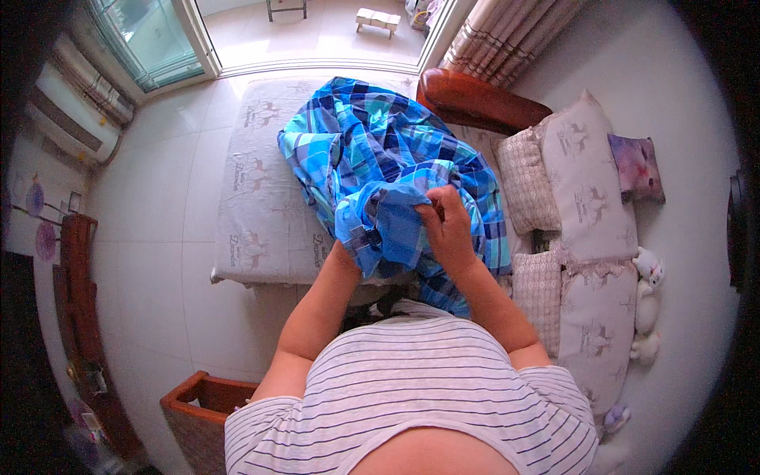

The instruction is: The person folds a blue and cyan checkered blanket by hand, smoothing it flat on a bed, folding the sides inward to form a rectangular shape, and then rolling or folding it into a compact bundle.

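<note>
A large blue plaid bedding cloth [386,130], perhaps a quilt cover, lies bunched in front of me. Its near part is lifted, showing a plainer blue underside [401,217] with a small dark patch beside it. My right hand [448,228] pinches the edge of this lifted part between thumb and fingers. On the other side, my left hand [344,256] reaches in under the folds; only the wrist shows, and the cloth hides its fingers. Beneath the heap is a flat surface with a grey cover [255,178], printed with deer and lettering.
A reddish-brown wooden armrest [481,101] borders the cloth at the far right. Patterned cushions [525,181] and plush toys [647,267] line the right side. A brown wooden bin [202,395] stands at lower left. Beyond the sliding doorway [320,68] sits a small stool [378,19].
</note>
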`<action>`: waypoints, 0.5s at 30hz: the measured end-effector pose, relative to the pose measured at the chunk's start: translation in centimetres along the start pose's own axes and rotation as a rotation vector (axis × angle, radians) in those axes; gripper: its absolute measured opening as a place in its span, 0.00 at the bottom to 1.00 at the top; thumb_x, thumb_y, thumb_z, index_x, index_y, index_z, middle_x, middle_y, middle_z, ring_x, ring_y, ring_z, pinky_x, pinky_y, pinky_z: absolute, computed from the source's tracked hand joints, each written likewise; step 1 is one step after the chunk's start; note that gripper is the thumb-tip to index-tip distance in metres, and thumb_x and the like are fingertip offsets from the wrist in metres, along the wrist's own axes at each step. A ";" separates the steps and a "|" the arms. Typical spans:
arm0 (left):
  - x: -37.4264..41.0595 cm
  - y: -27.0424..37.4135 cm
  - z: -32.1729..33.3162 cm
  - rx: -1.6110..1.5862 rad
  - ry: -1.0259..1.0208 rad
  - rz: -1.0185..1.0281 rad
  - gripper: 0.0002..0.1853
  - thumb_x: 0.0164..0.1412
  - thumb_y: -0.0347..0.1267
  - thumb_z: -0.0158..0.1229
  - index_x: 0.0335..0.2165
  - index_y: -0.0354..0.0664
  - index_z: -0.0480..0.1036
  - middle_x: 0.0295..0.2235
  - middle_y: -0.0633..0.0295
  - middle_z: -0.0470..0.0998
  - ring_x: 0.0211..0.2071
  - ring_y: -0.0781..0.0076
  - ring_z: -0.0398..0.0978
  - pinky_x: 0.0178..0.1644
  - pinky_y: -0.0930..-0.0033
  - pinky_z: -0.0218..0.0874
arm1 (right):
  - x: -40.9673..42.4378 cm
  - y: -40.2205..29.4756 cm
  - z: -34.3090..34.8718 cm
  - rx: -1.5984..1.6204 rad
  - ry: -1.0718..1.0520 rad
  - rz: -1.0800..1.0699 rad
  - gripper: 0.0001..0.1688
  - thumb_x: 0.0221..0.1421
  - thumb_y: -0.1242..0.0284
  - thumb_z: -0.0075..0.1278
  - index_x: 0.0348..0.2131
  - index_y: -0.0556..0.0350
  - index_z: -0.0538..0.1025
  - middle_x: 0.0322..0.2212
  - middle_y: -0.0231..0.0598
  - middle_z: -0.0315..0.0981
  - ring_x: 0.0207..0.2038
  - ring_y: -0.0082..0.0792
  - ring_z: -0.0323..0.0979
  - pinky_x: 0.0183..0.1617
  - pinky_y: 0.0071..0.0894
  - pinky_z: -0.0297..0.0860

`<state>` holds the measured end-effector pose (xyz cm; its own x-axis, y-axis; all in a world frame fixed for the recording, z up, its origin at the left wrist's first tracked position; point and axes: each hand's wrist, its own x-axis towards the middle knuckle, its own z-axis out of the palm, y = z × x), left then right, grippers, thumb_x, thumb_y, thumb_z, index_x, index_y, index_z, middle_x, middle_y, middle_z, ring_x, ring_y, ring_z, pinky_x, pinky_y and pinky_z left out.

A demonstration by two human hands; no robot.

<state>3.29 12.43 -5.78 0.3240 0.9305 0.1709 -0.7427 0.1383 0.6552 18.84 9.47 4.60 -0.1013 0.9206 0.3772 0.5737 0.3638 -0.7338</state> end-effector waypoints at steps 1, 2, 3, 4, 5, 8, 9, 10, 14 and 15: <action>-0.2 0.2 0.2 -0.040 0.028 -0.017 0.18 0.58 0.39 0.44 0.42 0.38 0.67 0.39 0.55 0.72 0.39 0.63 0.71 0.44 0.65 0.65 | -0.2 0.2 0.1 0.033 0.004 0.019 0.11 0.49 0.70 0.52 0.31 0.56 0.66 0.24 0.40 0.66 0.25 0.32 0.66 0.29 0.27 0.64; -0.3 0.1 0.0 -0.103 0.038 -0.034 0.18 0.58 0.39 0.44 0.42 0.38 0.67 0.39 0.55 0.72 0.38 0.63 0.71 0.44 0.65 0.65 | -0.4 0.2 0.3 0.066 0.008 0.039 0.11 0.51 0.69 0.51 0.29 0.56 0.66 0.21 0.37 0.66 0.23 0.27 0.65 0.28 0.24 0.63; -0.3 0.1 -0.1 -0.166 0.048 -0.051 0.18 0.58 0.40 0.44 0.41 0.38 0.67 0.39 0.55 0.72 0.38 0.63 0.71 0.44 0.65 0.65 | -0.5 0.2 0.4 0.099 0.014 0.059 0.11 0.53 0.68 0.49 0.28 0.56 0.66 0.18 0.33 0.65 0.21 0.23 0.64 0.26 0.20 0.62; -0.4 0.2 -0.1 -0.230 0.056 -0.069 0.18 0.58 0.40 0.45 0.41 0.38 0.67 0.38 0.56 0.72 0.38 0.63 0.71 0.44 0.64 0.65 | -0.4 0.2 0.4 0.105 -0.012 0.043 0.10 0.53 0.69 0.49 0.27 0.56 0.67 0.17 0.33 0.65 0.20 0.22 0.63 0.25 0.21 0.62; -0.4 0.2 -0.1 -0.136 0.030 -0.027 0.17 0.58 0.38 0.45 0.41 0.38 0.67 0.38 0.57 0.73 0.38 0.65 0.71 0.43 0.67 0.65 | -0.3 0.3 0.2 0.110 -0.038 0.027 0.10 0.53 0.69 0.49 0.27 0.56 0.67 0.16 0.33 0.65 0.20 0.22 0.63 0.25 0.21 0.62; -0.6 0.9 0.4 -0.065 0.026 0.003 0.14 0.58 0.34 0.47 0.40 0.40 0.68 0.38 0.60 0.73 0.37 0.69 0.72 0.42 0.72 0.65 | 0.1 0.7 -0.4 0.083 -0.116 0.033 0.10 0.50 0.70 0.51 0.27 0.56 0.67 0.17 0.40 0.68 0.21 0.31 0.68 0.24 0.27 0.63; -1.0 1.1 0.8 -0.187 0.076 -0.051 0.14 0.57 0.34 0.47 0.40 0.40 0.68 0.38 0.60 0.73 0.37 0.69 0.72 0.42 0.72 0.65 | 0.2 1.0 -0.8 0.064 -0.141 0.046 0.10 0.49 0.71 0.52 0.27 0.56 0.67 0.18 0.44 0.69 0.22 0.36 0.71 0.24 0.30 0.64; -1.2 1.3 1.1 -0.309 0.125 -0.106 0.14 0.57 0.33 0.48 0.40 0.40 0.68 0.38 0.61 0.73 0.37 0.69 0.72 0.42 0.72 0.65 | 0.5 1.6 -1.2 0.017 -0.164 0.042 0.10 0.48 0.71 0.52 0.27 0.56 0.67 0.18 0.44 0.68 0.21 0.36 0.70 0.24 0.30 0.64; -0.6 4.2 3.5 0.877 0.010 0.283 0.16 0.49 0.32 0.56 0.39 0.42 0.70 0.36 0.62 0.74 0.35 0.70 0.73 0.41 0.72 0.65 | 0.7 1.9 -2.6 -0.139 -0.282 0.035 0.12 0.45 0.71 0.55 0.29 0.56 0.68 0.20 0.43 0.68 0.21 0.36 0.69 0.25 0.32 0.64; -0.6 4.2 3.0 1.097 0.036 0.310 0.17 0.46 0.31 0.58 0.38 0.43 0.70 0.35 0.62 0.74 0.34 0.70 0.73 0.40 0.73 0.65 | 0.8 1.1 -2.7 -0.164 -0.320 0.032 0.13 0.44 0.72 0.55 0.30 0.55 0.68 0.21 0.43 0.69 0.22 0.37 0.69 0.25 0.32 0.64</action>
<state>1.77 11.45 -0.87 0.1860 0.8845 0.4279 0.1311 -0.4539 0.8814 21.59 10.21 5.63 -0.3155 0.9384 0.1411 0.7010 0.3307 -0.6319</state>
